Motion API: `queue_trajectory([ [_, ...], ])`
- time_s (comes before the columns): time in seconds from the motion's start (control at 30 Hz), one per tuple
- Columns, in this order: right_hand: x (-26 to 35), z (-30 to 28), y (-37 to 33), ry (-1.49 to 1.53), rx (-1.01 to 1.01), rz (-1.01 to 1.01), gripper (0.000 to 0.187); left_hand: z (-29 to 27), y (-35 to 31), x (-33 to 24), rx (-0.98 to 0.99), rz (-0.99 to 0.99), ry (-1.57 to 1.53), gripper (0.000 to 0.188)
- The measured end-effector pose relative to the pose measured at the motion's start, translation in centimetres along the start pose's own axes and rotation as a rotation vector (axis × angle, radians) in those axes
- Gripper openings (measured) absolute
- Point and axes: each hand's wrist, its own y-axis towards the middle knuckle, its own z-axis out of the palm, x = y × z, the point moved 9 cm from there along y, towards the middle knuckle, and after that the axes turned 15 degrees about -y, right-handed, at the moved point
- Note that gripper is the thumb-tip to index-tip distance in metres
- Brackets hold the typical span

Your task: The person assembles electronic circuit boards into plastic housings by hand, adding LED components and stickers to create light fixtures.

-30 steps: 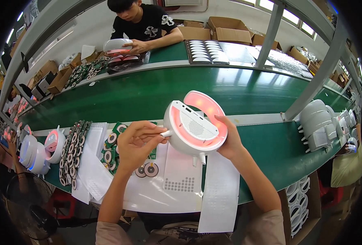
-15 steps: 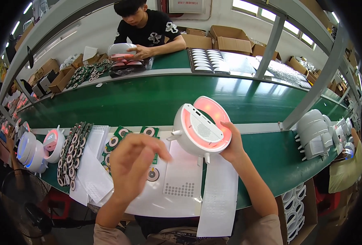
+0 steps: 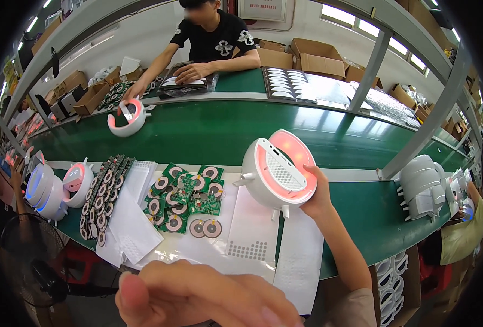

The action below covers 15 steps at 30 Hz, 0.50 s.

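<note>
My right hand (image 3: 319, 195) grips the right rim of a white, round lamp (image 3: 268, 191) with stubby legs, a pink-lit inner ring and a perforated grille panel with ports. The lamp is held tilted above the bench. My left hand (image 3: 198, 294) is large at the lower edge, close to the camera. Its fingers are bent and partly apart, with nothing visible in them. Below the lamp lies a white sheet with grey dots (image 3: 248, 248). Green circuit boards with round coils (image 3: 184, 196) are piled left of it, and two loose coils (image 3: 205, 228) lie in front.
A co-worker's hand (image 3: 134, 91) touches another pink-lit lamp (image 3: 127, 122) on the green conveyor belt (image 3: 198, 128). Stacked coil boards (image 3: 104, 201) and lit lamps (image 3: 48, 196) stand left. White housings (image 3: 422, 185) stand right, before a metal post (image 3: 429, 109).
My left hand has moved from above the boards down toward the camera, uncovering the board pile. The co-worker's lamp has moved onto the belt. My right hand still holds its lamp.
</note>
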Motion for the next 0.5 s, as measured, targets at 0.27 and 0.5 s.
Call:
queue_trajectory([
  [0.27,-0.1,0.4,-0.2,-0.03,0.0,-0.016,0.051,0.7,-0.1,0.4,-0.037,-0.023,-0.127,0.065],
  [0.5,-0.2,0.3,-0.2,0.0,-0.013,0.0,0.05,1.4,0.4,0.4,-0.113,-0.023,-0.243,0.06],
])
